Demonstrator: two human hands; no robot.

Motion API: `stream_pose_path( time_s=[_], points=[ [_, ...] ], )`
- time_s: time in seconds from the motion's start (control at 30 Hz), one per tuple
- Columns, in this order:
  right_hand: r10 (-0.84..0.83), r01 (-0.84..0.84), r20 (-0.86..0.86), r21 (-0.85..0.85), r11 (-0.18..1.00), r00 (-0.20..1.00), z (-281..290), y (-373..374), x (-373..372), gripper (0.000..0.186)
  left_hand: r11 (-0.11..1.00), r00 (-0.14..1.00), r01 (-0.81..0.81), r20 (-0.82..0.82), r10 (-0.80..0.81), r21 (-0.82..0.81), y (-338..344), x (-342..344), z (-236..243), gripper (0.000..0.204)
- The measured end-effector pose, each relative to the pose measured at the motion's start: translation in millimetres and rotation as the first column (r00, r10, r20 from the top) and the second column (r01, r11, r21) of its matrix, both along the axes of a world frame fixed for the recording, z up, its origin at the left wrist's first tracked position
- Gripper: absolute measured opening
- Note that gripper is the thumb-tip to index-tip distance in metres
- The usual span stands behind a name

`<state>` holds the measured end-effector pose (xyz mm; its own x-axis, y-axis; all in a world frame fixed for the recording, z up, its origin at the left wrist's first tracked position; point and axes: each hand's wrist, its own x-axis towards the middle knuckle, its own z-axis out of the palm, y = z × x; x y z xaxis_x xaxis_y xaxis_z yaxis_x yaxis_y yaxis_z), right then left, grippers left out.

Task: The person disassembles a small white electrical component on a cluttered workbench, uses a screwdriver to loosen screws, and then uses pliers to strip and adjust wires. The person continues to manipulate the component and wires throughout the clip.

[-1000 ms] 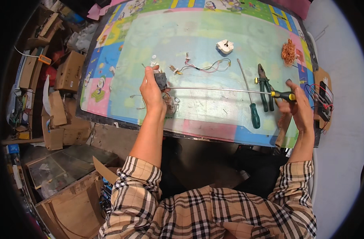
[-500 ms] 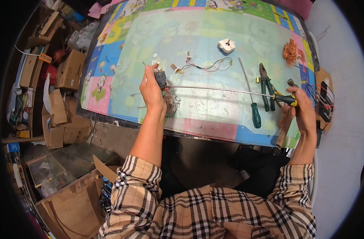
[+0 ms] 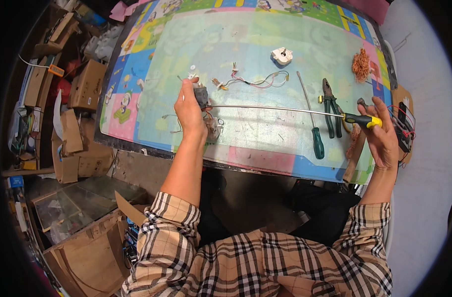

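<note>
My left hand [image 3: 189, 114] is closed around a small dark grey boxy part [image 3: 201, 95] with thin wires, held upright at the left of the table. A long screwdriver [image 3: 280, 109] lies level across, its tip against the right side of that part. Its black and yellow handle rests between the thumb and fingers of my right hand [image 3: 386, 141], which are loosely spread at its end. Below the grey part a clear, roundish piece [image 3: 214, 129] shows beside my left wrist; what exactly it is I cannot tell.
Beyond lie a wire bundle with connectors [image 3: 255, 82] and a white round-cornered part with a shaft [image 3: 282, 57]. Toward the right are a green-handled screwdriver [image 3: 317, 142], pliers [image 3: 329, 106], a copper wire tangle [image 3: 360, 65], and a hammer [image 3: 352, 166]. Cardboard boxes [image 3: 87, 85] stand left.
My right hand has shifted slightly right, and its fingers have loosened and spread on the screwdriver handle. More of the handle shows. My left hand with the grey part has hardly moved.
</note>
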<state>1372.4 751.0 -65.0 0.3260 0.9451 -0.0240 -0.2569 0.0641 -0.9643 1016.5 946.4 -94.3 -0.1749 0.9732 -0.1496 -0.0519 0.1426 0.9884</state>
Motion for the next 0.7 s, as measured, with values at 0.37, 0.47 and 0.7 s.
stream_pose_path(
  time_s=[0.37, 0.47, 0.7],
  points=[
    [-0.072, 0.075, 0.022, -0.157, 0.985, 0.997, 8, 0, -1, 0.040, 1.000, 1.000, 0.020, -0.003, -0.020, -0.014, 3, 0, -6, 0.049],
    [0.001, -0.005, -0.029, -0.141, 0.990, 1.000, -1, -7, 29, 0.029, 0.994, 0.996, 0.024, 0.090, -0.014, -0.110, 4, -3, -11, 0.051],
    [-0.272, 0.265, -0.042, -0.127, 0.956, 0.961, -11, -25, 69, 0.021, 0.955, 0.950, 0.097, 0.311, -0.005, -0.281, 4, 1, -19, 0.051]
  ],
)
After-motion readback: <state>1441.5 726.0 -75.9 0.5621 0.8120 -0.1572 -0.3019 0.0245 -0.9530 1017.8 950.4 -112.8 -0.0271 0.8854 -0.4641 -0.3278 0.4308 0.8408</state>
